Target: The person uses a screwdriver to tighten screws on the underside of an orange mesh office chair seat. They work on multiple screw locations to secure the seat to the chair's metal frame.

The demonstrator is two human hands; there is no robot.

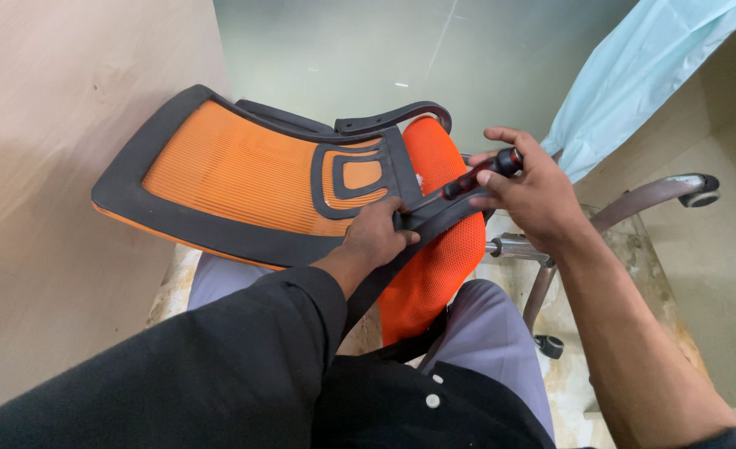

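Note:
An orange mesh chair backrest [226,170] with a black frame lies across my lap, tilted to the left. My left hand [376,235] grips the black bracket [443,218] where the backrest meets the orange seat cushion [438,258]. My right hand [530,195] is closed around a screwdriver [477,176] with a black and red handle. Its tip points down-left at the bracket, close to my left fingers. A black armrest piece [397,118] curves behind the backrest.
A chair base with metal legs and castors [700,189] lies on the floor to the right, its gas-lift cylinder [513,247] sticking out. A light blue cloth [634,79] hangs at the upper right. A beige wall [52,166] stands on the left.

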